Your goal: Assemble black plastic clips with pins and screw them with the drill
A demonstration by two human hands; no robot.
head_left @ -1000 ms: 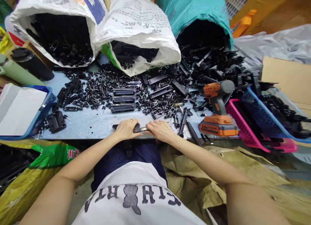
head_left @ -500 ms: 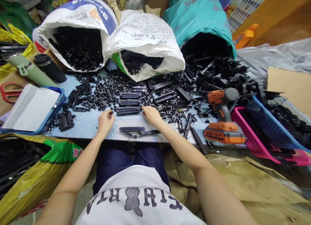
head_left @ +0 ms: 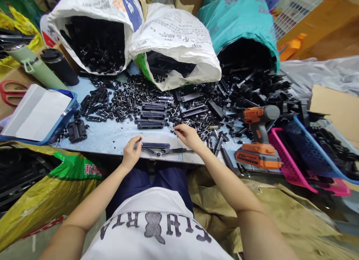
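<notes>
My left hand (head_left: 131, 152) is closed in a pinch on a small black part (head_left: 139, 140), just beside the left end of a long black bar-shaped piece (head_left: 157, 144) on the bench. A black arm-like piece (head_left: 151, 151) lies at an angle along it. My right hand (head_left: 190, 136) is also pinched, with a thin shiny screw (head_left: 171, 128) at its fingertips, by the near edge of the heap of small parts. Between and beyond the hands, several long black assembled pieces (head_left: 153, 115) lie in a stacked row.
Loose screws and small black parts (head_left: 123, 103) cover the bench's middle. Two white sacks (head_left: 179, 31) and a teal sack (head_left: 238, 20) of black parts stand behind. An orange cordless drill (head_left: 256, 140), hammer (head_left: 226, 159) and pink basket (head_left: 291, 166) are rightward; a blue basket (head_left: 71, 110) is left.
My left hand has moved rightward and nearer to me, to the end of the long black piece. My right hand has drawn back from the stacked row. The view has shifted slightly.
</notes>
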